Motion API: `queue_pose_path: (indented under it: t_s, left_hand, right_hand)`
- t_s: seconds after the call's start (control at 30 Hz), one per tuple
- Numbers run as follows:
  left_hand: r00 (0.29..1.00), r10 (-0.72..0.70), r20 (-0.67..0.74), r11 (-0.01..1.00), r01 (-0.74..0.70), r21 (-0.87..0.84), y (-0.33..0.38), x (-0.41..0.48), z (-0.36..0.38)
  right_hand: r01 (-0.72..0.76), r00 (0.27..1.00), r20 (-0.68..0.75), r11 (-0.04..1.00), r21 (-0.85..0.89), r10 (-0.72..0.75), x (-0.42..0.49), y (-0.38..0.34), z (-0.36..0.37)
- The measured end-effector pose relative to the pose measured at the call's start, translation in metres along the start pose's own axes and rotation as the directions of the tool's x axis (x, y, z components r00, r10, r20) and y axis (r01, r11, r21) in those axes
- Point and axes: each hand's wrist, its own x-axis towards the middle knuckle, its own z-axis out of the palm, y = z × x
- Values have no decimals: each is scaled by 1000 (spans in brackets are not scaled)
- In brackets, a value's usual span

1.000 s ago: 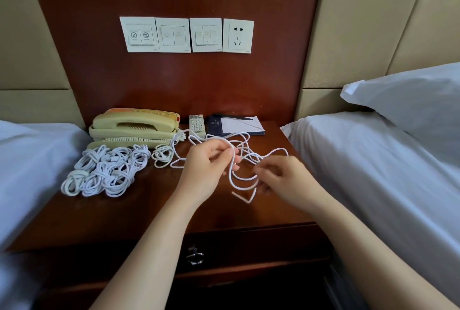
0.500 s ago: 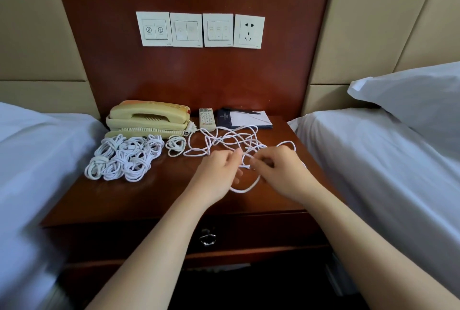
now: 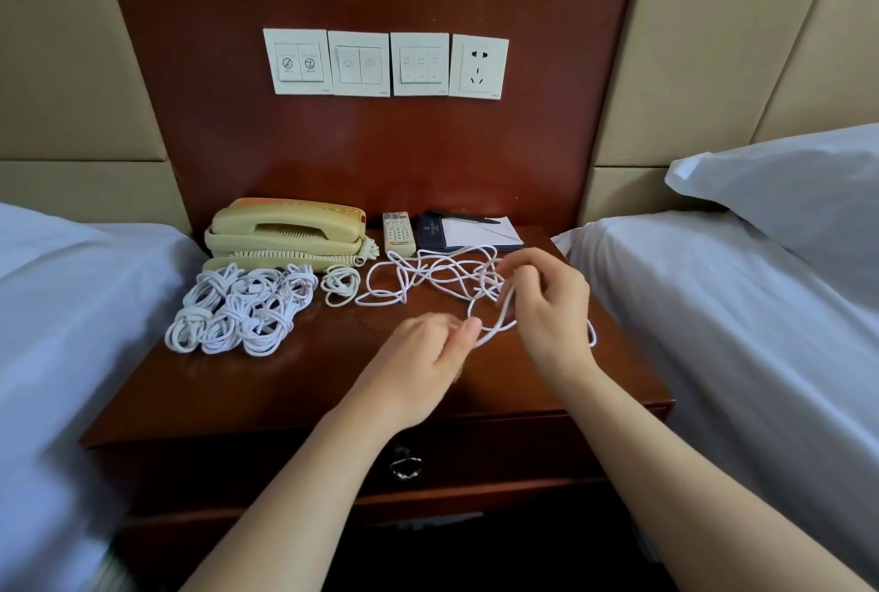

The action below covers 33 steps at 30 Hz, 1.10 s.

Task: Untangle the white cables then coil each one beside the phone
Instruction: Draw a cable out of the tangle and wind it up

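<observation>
A loose tangle of white cable [image 3: 430, 275] sprawls over the right half of the wooden nightstand [image 3: 285, 382]. My left hand [image 3: 423, 363] pinches one strand of it near the middle of the top. My right hand [image 3: 547, 301] holds looped strands of the same tangle a little higher and to the right. A cream phone [image 3: 285, 230] sits at the back left. In front of it lies a pile of several coiled white cables [image 3: 238, 311], with one small coil [image 3: 340, 284] just to their right.
A remote control [image 3: 397, 232] and a notepad with a pen [image 3: 471, 232] lie at the back of the nightstand. White beds flank it left [image 3: 71, 306] and right [image 3: 737, 306]. Switches and a socket [image 3: 385, 63] hang on the wall panel. A drawer pull [image 3: 405, 468] sits below.
My hands have drawn apart: the left has dropped toward me with a strand, the right has lifted up and right with the loops. The camera view has shifted slightly.
</observation>
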Motion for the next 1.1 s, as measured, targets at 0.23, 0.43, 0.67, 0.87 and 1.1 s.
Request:
queue_pose_path:
  t_s: [0.23,0.43,0.67,0.87,1.1]
  left_hand:
    - [985,-65,162,969,101,-226,-2,7,2]
    - [980,-134,150,948,171,-268,-6,5,-11]
    - [946,-324,-31,838,271,-473,-25,3,-37]
    - [937,-339,87,721,319,-615,-28,-7,-55]
    - [858,-257,445,567,506,-649,-15,-18,-49]
  right_hand:
    - [39,997,65,996,-75,-34,8,15,-2]
    - [362,932,143,849,-385,-333,20,33,-12]
    - [599,787,427,714,-362,-444,22,27,-9]
    - [566,817,418,696,-443,-398,19,15,-11]
    - [591,807,382,633,-500,-451,25,17,-9]
